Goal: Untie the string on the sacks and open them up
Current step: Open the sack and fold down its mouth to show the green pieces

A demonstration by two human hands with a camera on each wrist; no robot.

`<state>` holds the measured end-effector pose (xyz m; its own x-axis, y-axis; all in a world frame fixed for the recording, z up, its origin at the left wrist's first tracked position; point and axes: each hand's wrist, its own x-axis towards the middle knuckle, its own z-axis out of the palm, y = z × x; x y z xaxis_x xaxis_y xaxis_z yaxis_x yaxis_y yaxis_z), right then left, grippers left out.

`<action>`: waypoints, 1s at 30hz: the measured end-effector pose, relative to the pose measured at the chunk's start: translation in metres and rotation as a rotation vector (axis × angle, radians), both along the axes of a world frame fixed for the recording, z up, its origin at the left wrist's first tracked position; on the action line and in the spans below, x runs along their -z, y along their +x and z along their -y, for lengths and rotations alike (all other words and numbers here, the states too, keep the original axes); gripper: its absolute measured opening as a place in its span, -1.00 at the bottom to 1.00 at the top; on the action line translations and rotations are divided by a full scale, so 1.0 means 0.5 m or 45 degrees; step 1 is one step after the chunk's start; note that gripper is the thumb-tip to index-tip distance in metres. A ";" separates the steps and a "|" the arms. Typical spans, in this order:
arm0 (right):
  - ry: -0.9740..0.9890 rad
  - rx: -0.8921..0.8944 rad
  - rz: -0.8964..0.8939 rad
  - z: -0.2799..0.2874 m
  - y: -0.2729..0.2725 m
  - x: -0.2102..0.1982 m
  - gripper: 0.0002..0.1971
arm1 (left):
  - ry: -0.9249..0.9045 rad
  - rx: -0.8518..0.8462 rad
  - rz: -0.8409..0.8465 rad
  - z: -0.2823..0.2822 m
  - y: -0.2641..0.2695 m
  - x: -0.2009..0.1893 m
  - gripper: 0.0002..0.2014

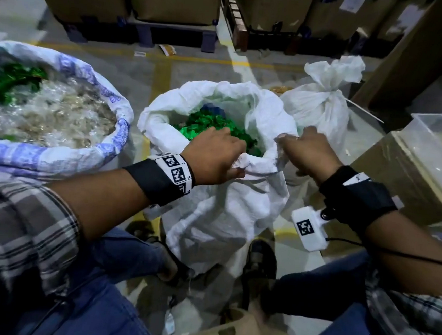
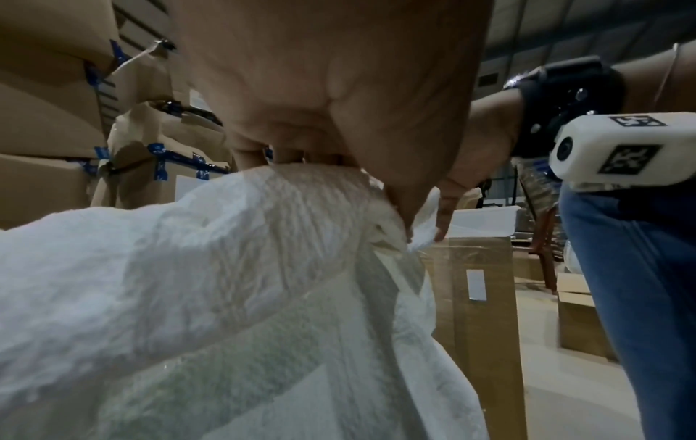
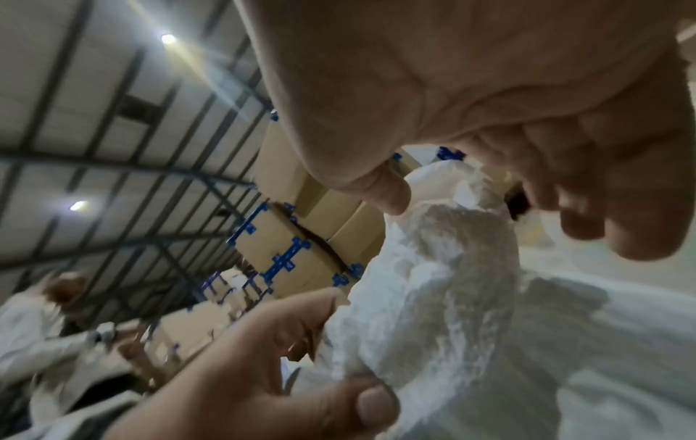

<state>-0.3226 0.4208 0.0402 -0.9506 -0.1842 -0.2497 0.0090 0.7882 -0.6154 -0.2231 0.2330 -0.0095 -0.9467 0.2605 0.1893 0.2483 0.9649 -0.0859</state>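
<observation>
A white woven sack stands open between my knees, with green plastic pieces inside. My left hand grips its near rolled rim, fingers inside and thumb outside. My right hand pinches the rim on the right side. In the left wrist view my left hand curls over the sack's rolled edge, with the right hand beyond. In the right wrist view my right hand closes on a ridge of sack, and the left hand holds it below. A second white sack behind is tied with string.
A large blue-printed sack of clear plastic scraps stands open at the left. Cardboard boxes and a clear plastic bin crowd the right. Pallets with big cartons line the back. A beige stool sits by my feet.
</observation>
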 end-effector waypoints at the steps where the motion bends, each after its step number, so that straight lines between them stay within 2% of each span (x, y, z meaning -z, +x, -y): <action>1: 0.071 -0.033 -0.133 0.001 0.000 -0.005 -0.42 | -0.014 0.007 -0.030 -0.001 0.002 -0.001 -0.59; 2: 0.093 -0.071 -0.221 0.002 0.001 -0.009 -0.48 | -0.035 0.017 -0.051 -0.002 0.003 -0.002 -0.61; 4: 0.055 -0.136 -0.229 0.002 0.006 -0.014 -0.58 | -0.071 0.054 -0.067 -0.004 0.005 -0.002 -0.68; 8: -0.097 -0.108 0.043 0.004 0.022 0.013 -0.39 | -0.006 0.208 -0.056 -0.015 0.013 -0.003 -0.78; 9: -0.207 -0.050 0.143 0.008 0.020 0.030 -0.44 | 0.008 0.247 -0.064 -0.021 0.015 -0.002 -0.80; 12: -0.531 0.142 0.528 0.013 0.003 0.064 -0.79 | 0.011 0.290 -0.053 -0.037 0.019 0.004 -0.85; 14: -0.725 0.235 0.809 0.000 -0.020 0.056 -0.86 | 0.014 0.238 0.009 -0.036 0.020 0.008 -0.76; 17: -1.080 0.455 1.027 -0.034 -0.055 0.029 -0.73 | 0.037 -0.009 0.155 -0.012 0.011 0.008 -0.42; 18: -1.142 0.514 1.056 -0.040 -0.063 0.022 -0.68 | 0.022 -0.092 0.162 0.000 0.006 0.007 -0.40; 20: -1.209 0.546 1.138 -0.037 -0.063 0.015 -0.55 | -0.024 -0.238 0.103 0.025 0.002 0.005 -0.50; 22: -1.191 0.418 1.191 -0.023 -0.046 0.015 -0.51 | -0.072 -0.295 0.079 0.041 0.002 0.008 -0.53; 24: -1.095 0.343 1.144 -0.007 -0.037 0.022 -0.49 | -0.127 -0.258 0.087 0.044 0.004 0.013 -0.60; 26: -0.985 0.348 0.974 0.004 -0.035 0.034 -0.48 | -0.184 -0.170 0.114 0.039 0.006 0.016 -0.67; 28: -0.727 0.335 0.571 0.007 -0.040 0.050 -0.58 | -0.241 -0.114 0.123 0.032 0.006 0.021 -0.69; 30: -0.158 0.116 -0.007 0.000 -0.051 0.071 -0.65 | -0.265 -0.102 0.156 0.027 0.005 0.031 -0.71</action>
